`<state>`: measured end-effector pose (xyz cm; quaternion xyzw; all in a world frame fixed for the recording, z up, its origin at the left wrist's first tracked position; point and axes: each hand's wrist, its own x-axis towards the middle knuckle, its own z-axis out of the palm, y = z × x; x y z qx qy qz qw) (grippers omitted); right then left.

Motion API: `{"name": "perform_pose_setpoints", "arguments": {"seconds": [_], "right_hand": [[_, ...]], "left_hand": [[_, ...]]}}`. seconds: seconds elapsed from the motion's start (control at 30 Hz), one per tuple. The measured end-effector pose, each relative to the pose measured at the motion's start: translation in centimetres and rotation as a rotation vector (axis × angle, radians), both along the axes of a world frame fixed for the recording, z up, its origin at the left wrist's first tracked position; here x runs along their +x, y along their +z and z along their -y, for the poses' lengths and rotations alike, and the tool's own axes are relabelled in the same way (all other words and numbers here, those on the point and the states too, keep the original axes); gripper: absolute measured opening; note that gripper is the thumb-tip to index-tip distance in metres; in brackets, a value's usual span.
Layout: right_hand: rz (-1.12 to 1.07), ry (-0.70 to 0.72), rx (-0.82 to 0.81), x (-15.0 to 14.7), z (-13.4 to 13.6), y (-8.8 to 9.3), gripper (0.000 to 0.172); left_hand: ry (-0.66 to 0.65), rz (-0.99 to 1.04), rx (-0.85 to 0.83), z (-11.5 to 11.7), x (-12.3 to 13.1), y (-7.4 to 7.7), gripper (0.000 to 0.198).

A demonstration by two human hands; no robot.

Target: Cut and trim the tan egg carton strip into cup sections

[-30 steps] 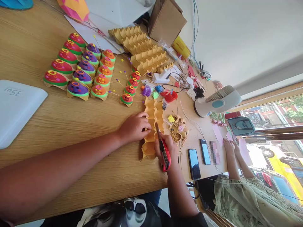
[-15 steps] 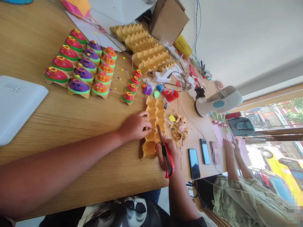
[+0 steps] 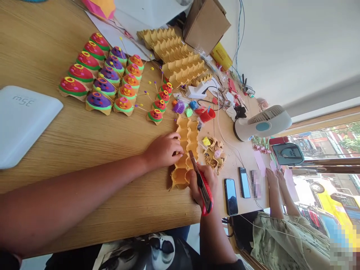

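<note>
A strip of yellow egg carton (image 3: pixel 184 131), two cups wide, lies on the wooden table in front of me. My left hand (image 3: pixel 164 150) grips its left edge with curled fingers. In my right hand (image 3: pixel 206 180) is a red utility knife (image 3: pixel 204 189), its blade out and pointing away from me. The blade tip rests over the carton near the ridge between the two rows of cups; whether it cuts into the card I cannot tell. Right of the strip lies a small carton piece (image 3: pixel 215 153) with yellow and pink lumps and crumbs.
Painted carton cups with faces (image 3: pixel 107 75) stand in rows at the left. More egg cartons (image 3: pixel 182 69), a cardboard box (image 3: pixel 206 26) and modelling clay (image 3: pixel 179 107) lie farther back. A fan (image 3: pixel 261 122), phones (image 3: pixel 231 197) and another person's hands (image 3: pixel 274 178) are at the right.
The whole view has shifted slightly, so most things sit a little farther right. The knife's handle has swung slightly to the right. Both hands keep their grips.
</note>
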<state>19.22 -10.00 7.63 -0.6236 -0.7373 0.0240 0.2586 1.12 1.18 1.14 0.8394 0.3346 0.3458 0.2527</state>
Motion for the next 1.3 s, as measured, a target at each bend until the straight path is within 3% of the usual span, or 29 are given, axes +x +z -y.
{"name": "perform_pose_setpoints", "arguments": {"seconds": [0.47,0.67,0.9,1.03,1.3], "right_hand": [[0.000,0.062,-0.007,0.0,-1.1,-0.4,0.010],[-0.013,0.011,0.010,-0.1,-1.0,-0.4,0.014],[0.009,0.055,-0.051,0.1,-0.8,0.3,0.013],[-0.005,0.042,0.053,-0.1,-0.8,-0.3,0.009],[-0.055,0.043,0.043,0.4,-0.9,-0.7,0.010]], "left_hand": [[0.017,-0.020,0.014,0.0,0.0,-0.2,0.016],[0.018,-0.030,0.009,0.0,0.1,-0.3,0.014],[0.022,-0.037,-0.019,0.0,0.1,-0.2,0.013],[0.026,-0.038,-0.007,0.1,0.1,-0.1,0.014],[0.020,-0.044,-0.006,0.0,0.1,-0.1,0.013]]}}
